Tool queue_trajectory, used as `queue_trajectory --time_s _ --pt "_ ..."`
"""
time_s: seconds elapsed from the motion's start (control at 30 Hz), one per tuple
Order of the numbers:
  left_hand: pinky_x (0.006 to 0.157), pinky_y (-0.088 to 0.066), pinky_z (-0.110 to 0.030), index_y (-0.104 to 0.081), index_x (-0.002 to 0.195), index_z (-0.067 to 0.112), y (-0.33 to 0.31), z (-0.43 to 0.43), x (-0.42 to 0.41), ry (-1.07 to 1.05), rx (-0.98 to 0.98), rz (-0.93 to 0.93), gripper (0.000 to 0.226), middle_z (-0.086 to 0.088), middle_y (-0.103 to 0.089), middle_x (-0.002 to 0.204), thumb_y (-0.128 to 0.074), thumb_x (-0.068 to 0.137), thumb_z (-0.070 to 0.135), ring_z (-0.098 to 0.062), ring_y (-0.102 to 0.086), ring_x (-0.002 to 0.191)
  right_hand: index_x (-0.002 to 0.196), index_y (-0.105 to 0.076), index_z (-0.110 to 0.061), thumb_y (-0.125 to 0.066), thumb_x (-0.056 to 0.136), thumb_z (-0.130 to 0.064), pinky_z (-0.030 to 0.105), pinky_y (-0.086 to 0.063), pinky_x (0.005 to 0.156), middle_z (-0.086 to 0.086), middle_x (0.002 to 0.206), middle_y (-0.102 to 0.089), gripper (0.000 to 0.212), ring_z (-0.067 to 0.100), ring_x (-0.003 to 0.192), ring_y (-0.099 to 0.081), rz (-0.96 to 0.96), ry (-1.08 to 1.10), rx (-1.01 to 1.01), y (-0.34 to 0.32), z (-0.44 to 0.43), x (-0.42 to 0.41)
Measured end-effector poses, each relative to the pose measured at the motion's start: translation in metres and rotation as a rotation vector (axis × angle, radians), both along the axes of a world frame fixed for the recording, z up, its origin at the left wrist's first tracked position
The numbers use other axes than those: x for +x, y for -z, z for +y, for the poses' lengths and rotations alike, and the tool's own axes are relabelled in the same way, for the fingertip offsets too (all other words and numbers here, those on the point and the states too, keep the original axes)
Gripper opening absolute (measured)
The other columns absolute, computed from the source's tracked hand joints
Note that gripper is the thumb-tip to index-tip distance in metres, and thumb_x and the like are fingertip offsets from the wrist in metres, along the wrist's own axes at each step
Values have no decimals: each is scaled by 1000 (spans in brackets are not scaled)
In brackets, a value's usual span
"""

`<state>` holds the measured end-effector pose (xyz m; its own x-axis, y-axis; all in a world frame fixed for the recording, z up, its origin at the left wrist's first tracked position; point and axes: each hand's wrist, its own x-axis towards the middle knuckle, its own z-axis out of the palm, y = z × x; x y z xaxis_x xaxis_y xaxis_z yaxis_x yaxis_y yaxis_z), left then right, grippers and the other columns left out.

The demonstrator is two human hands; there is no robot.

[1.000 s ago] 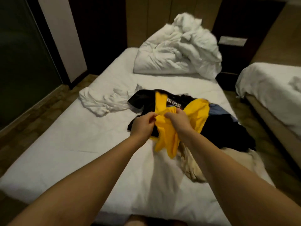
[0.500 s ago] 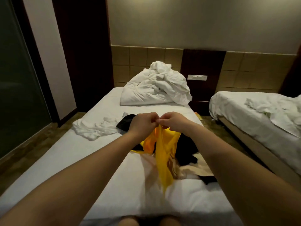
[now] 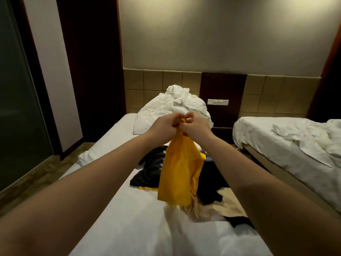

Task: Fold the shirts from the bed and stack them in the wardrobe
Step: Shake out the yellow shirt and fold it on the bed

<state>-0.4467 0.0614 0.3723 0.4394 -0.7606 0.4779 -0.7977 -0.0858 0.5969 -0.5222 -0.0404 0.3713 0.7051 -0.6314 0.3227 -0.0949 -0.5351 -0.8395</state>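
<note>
A yellow shirt (image 3: 178, 172) hangs bunched in the air above the bed (image 3: 129, 224). My left hand (image 3: 163, 127) and my right hand (image 3: 194, 125) pinch its top edge close together, knuckles nearly touching. Below it on the white sheet lies a black shirt (image 3: 149, 170) with light print. More dark clothing (image 3: 212, 185) and a beige garment (image 3: 217, 209) lie to its right, partly hidden by the yellow shirt and my right arm. No wardrobe is in view.
A crumpled white duvet and pillow (image 3: 177, 106) are heaped at the head of the bed. A white cloth (image 3: 86, 157) lies at the bed's left edge. A second bed (image 3: 287, 141) stands to the right across a narrow aisle. A glass door (image 3: 16, 108) is on the left.
Both hands have lifted the yellow shirt up off the pile, and it now hangs free. My view has tilted up toward the wall.
</note>
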Motion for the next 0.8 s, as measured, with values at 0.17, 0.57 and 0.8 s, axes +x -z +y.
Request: queue_trajectory --time_s 0.17,0.57,0.8 --pt "85 -46 -21 -38 137 22 -16 -2 12 35 -132 47 60 -1 -59 125 -60 86 2 -14 -54 115 103 -63 -15 -49 89 -7 32 -50 83 -3 90 -60 21 18 94 -58 -171 35 -150 -31 -2 3" --pt "100 -39 -40 -15 147 27 27 -11 24 -164 -255 59 77 -2 -37 148 -62 86 37 -25 -42 130 118 -59 -11 -41 98 -19 30 -41 87 -4 101 -52 28 12 95 -46 -227 85 -283 -70 14 2" --pt "92 -43 -33 -43 137 18 72 -13 64 -403 -122 26 54 -10 -45 130 -63 88 22 -27 -49 117 115 -58 -16 -41 99 -22 12 -34 62 -14 88 -50 24 0 74 -45 -349 186 -296 -74 8 -23"
